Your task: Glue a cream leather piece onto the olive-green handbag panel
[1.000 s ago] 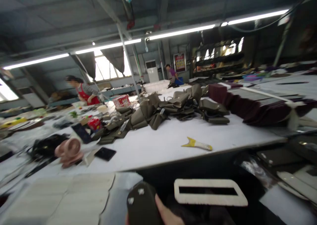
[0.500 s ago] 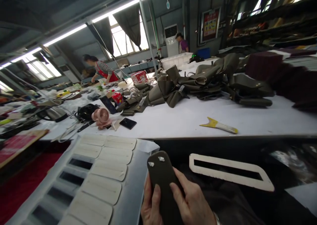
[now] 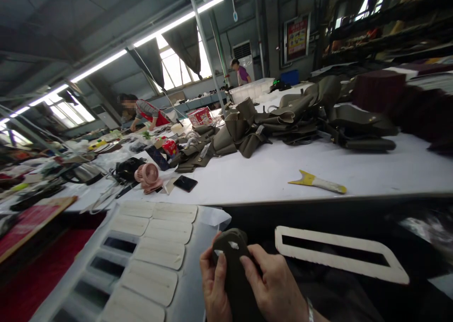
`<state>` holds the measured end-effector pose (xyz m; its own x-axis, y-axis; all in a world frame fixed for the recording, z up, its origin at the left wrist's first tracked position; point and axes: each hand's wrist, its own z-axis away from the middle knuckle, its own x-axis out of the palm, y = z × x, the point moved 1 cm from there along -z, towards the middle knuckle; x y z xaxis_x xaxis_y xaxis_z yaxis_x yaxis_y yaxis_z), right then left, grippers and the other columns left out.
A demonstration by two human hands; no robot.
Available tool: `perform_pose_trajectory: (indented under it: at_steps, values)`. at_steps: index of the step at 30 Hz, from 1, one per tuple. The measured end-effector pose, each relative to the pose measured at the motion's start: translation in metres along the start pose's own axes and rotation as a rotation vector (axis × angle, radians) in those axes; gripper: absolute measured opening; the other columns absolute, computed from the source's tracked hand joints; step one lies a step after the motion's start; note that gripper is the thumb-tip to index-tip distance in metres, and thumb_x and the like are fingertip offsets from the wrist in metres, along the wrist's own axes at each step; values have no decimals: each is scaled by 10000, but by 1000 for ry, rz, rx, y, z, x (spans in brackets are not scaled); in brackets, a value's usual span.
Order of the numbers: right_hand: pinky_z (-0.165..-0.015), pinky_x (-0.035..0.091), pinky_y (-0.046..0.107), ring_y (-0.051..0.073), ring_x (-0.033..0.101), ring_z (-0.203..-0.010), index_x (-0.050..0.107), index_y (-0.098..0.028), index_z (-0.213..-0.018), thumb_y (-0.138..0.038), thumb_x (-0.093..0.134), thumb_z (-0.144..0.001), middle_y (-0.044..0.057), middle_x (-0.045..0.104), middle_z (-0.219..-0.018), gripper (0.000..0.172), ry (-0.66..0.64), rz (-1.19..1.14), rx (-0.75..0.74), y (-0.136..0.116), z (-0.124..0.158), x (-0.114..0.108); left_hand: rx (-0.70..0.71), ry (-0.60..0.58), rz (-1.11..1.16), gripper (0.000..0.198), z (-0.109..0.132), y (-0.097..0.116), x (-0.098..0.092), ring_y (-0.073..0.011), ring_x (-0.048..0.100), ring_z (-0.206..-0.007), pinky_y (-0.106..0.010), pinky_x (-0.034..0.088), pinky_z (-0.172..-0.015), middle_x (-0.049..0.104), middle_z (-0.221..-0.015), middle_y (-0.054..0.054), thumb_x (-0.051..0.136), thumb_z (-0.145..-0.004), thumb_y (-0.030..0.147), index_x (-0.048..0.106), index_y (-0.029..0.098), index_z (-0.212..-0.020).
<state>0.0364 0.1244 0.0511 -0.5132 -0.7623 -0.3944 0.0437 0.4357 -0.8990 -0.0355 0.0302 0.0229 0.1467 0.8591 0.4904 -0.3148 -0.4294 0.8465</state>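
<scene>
Both my hands hold a dark olive leather tab (image 3: pixel 233 270) with a rounded top end, low in the middle of the view. My left hand (image 3: pixel 214 289) grips its left edge, thumb pressed near the top. My right hand (image 3: pixel 274 289) wraps its right side, fingers over the face. The tab's top end curls forward. To the right lies a white rectangular frame template (image 3: pixel 339 259) on dark material. Cream tab-shaped pieces (image 3: pixel 155 253) sit in rows on a grey board at the left.
A long white table (image 3: pixel 269 175) carries a pile of olive bag parts (image 3: pixel 283 119), a yellow-tipped scraper (image 3: pixel 316 182), a pink fan (image 3: pixel 148 175) and a black phone (image 3: pixel 185 183). Two people stand at work at far tables.
The view steadied and dropped toward my hands. Both hands slid up the tab, and its top end now bends forward where it stood straight.
</scene>
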Motion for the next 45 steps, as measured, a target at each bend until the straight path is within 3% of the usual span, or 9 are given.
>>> perform_pose_trajectory:
  at_steps: [4, 9, 11, 13, 17, 21, 26, 35, 45]
  values:
    - [-521, 323, 271, 150, 558, -541, 594, -173, -849, -362, 357, -983, 34, 616, -661, 331, 9, -54, -61, 4, 6, -2, 65, -77, -166, 439, -3, 15, 0, -242, 604, -1143, -325, 519, -919, 585, -1320, -57, 644, -836, 436, 521, 289, -1231]
    - [-518, 310, 275, 143, 529, -539, 586, -177, -852, -351, 375, -980, 18, 602, -659, 301, -12, -92, -40, 4, 6, -5, 244, -577, -853, 276, -27, 71, 16, -262, 531, -1232, -342, 387, -1066, 653, -1236, -56, 628, -858, 375, 707, 245, -1088]
    - [-509, 293, 284, 137, 502, -508, 575, -178, -834, -346, 376, -976, 6, 577, -628, 297, -16, -83, -64, 3, 6, -6, 213, -752, -1015, 263, -34, 87, 25, -240, 564, -1180, -324, 392, -1044, 681, -1187, -37, 628, -864, 349, 711, 272, -1100]
    - [-505, 288, 289, 133, 488, -495, 563, -181, -814, -348, 390, -969, -5, 556, -609, 286, -17, -87, -73, 3, 8, -7, 109, -841, -1029, 281, -36, 93, 32, -227, 600, -1107, -307, 432, -974, 692, -1156, -32, 614, -873, 349, 692, 274, -1132]
    - [-556, 361, 268, 141, 546, -620, 575, -190, -870, -341, 462, -944, 9, 598, -731, 203, -8, -186, -16, 2, 6, -12, -2, -774, -901, 278, -31, 84, 32, -222, 610, -1019, -286, 463, -864, 682, -1108, -60, 557, -904, 362, 652, 221, -1124]
    - [-666, 436, 247, 149, 598, -809, 620, -204, -995, -303, 491, -935, 21, 638, -914, 174, 37, -377, 29, -3, -6, -23, 134, -746, -869, 196, -25, 76, 27, -226, 551, -1121, -293, 403, -971, 639, -1116, -61, 525, -923, 316, 631, 217, -1055]
    - [-592, 425, 235, 149, 586, -709, 694, -168, -767, -325, 583, -859, 18, 657, -744, 213, 15, -516, 204, -4, -20, -30, 204, -756, -897, 161, -22, 73, 28, -207, 513, -1161, -294, 358, -1026, 598, -1120, -42, 498, -939, 289, 608, 242, -1047]
    - [-513, 354, 206, 95, 490, -555, 711, -111, -661, -266, 673, -642, 5, 616, -599, 161, -81, -718, 416, -11, -29, -41, 225, -789, -903, 155, -19, 70, 33, -207, 509, -1151, -301, 358, -1021, 580, -1117, -42, 493, -943, 305, 603, 240, -1030]
    - [-505, 342, 218, 110, 475, -558, 635, -137, -659, -261, 603, -621, -4, 580, -596, 134, -60, -657, 452, -7, -28, -29, 222, -764, -907, 150, -16, 71, 34, -218, 521, -1090, -301, 369, -975, 583, -1066, -59, 498, -930, 319, 599, 226, -990]
